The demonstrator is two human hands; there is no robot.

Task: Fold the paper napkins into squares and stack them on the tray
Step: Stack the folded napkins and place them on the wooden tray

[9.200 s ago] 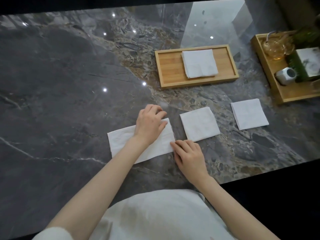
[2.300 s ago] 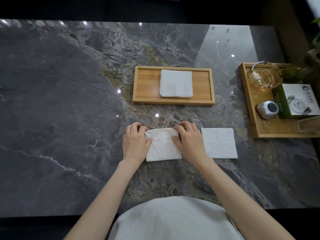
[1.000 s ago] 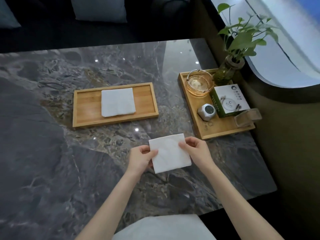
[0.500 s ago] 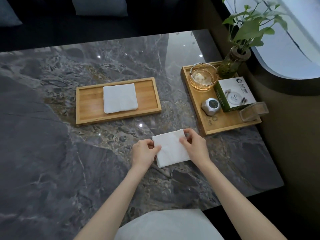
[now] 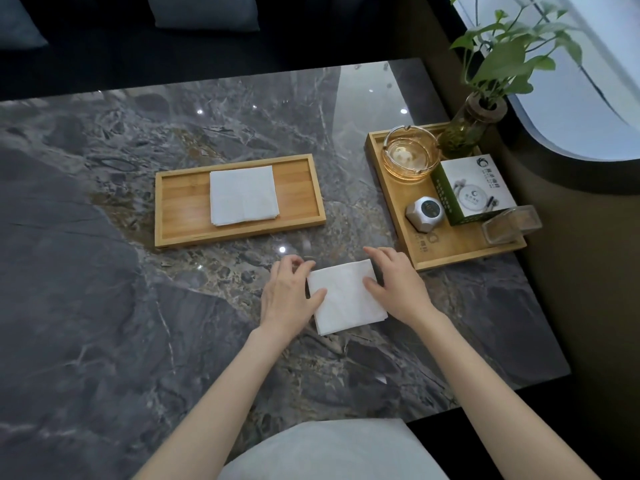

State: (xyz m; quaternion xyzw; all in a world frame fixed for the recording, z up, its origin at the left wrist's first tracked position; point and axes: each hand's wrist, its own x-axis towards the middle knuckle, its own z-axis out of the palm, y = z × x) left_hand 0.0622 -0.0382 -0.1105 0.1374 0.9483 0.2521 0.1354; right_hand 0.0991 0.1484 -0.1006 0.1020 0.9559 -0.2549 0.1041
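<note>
We read this as a lounge or hospitality seating area. A polished dark marble table (image 5: 104,306) faces a dark sofa with cushions (image 5: 204,10). A bamboo service tray (image 5: 450,244) carries a glass ashtray (image 5: 408,155), a printed green box (image 5: 474,188) and a potted vine in a glass vase (image 5: 467,129), beside a curved window (image 5: 571,98)

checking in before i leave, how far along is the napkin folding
Done: a folded stack sits on the tray. In hand: both hands, left and right, hold a square napkin on the table. Left: moving it onto the stack; no other loose napkins show.
</note>
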